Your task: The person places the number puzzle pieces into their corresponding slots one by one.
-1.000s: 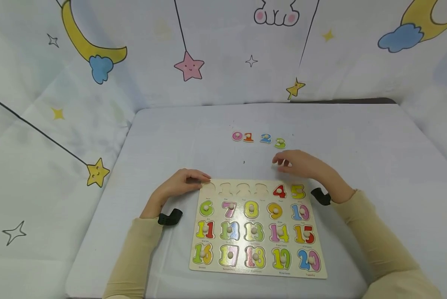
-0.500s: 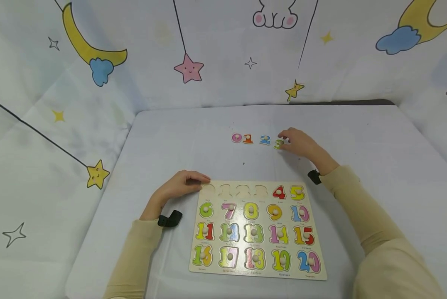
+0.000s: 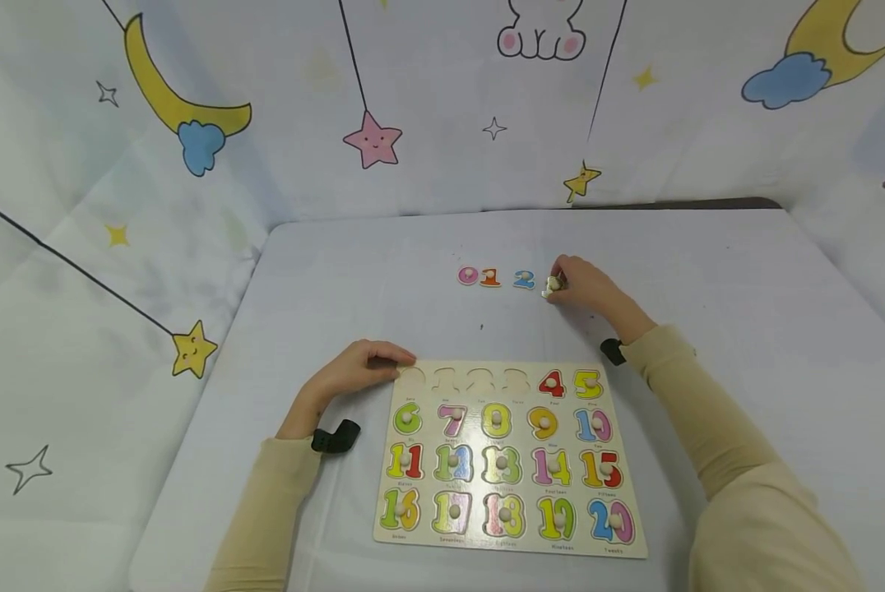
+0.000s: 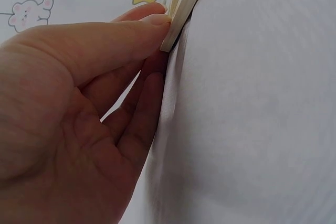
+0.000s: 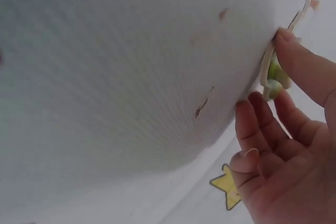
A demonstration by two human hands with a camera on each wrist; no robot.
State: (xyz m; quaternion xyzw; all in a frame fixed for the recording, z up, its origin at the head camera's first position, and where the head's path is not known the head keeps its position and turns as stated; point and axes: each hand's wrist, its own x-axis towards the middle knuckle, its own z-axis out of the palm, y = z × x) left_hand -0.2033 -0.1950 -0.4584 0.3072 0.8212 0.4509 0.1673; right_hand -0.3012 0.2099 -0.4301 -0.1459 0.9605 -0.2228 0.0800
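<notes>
We see a pale table (image 3: pixel 709 271) with a cartoon-printed cloth (image 3: pixel 191 123) hung behind and beside it. Just inward of our left fingertips lies a wooden number puzzle board (image 3: pixel 520 538), holding coloured pieces from 4 to 20, each with a small knob; the four recesses of its top row (image 3: pixel 465 378) beside those fingertips are bare. Our left hand (image 3: pixel 354 370) rests at the board's top left corner: the wrist view shows the thumb pressed against the board's edge and the other fingers lying relaxed, close together on the table beside it. Our right hand (image 3: pixel 586 288) reaches past the far side of the board, well apart from it. Its thumb and curled fingers (image 5: pixel 294 61) pinch the green number 3 piece (image 3: pixel 552 284), which sits at the fingertips, tipped up on edge with one side still against the table. Beyond those fingertips, on the side away from the palm, a short row of loose pieces lies flat: a blue 2 (image 3: pixel 524 279) nearest, then an orange 1 (image 3: pixel 490 277), then a pink 0 (image 3: pixel 468 275).
</notes>
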